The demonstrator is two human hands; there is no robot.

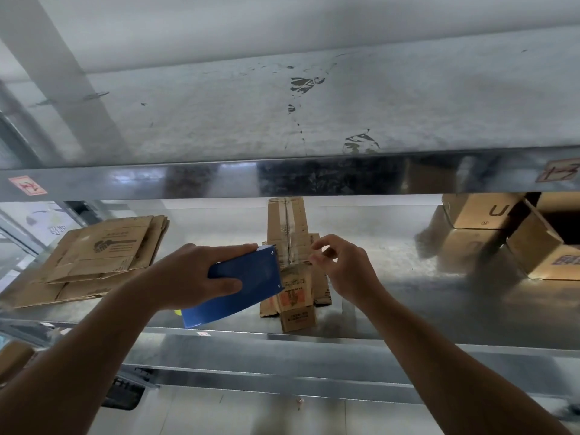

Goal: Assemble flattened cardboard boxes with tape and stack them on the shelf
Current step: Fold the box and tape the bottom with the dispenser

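Gripping a blue tape dispenser (248, 284), the left hand (194, 274) holds it tilted against the left side of the small box (295, 296). The box stands near the front edge of the metal shelf (392, 309), with a strip of clear tape (290, 243) running up its raised flaps. The right hand (345, 268), just right of the box, pinches the box's flap edge between thumb and forefinger. Flattened boxes (100, 252) lie well left of the box; assembled boxes (489, 227) are stacked far to its right.
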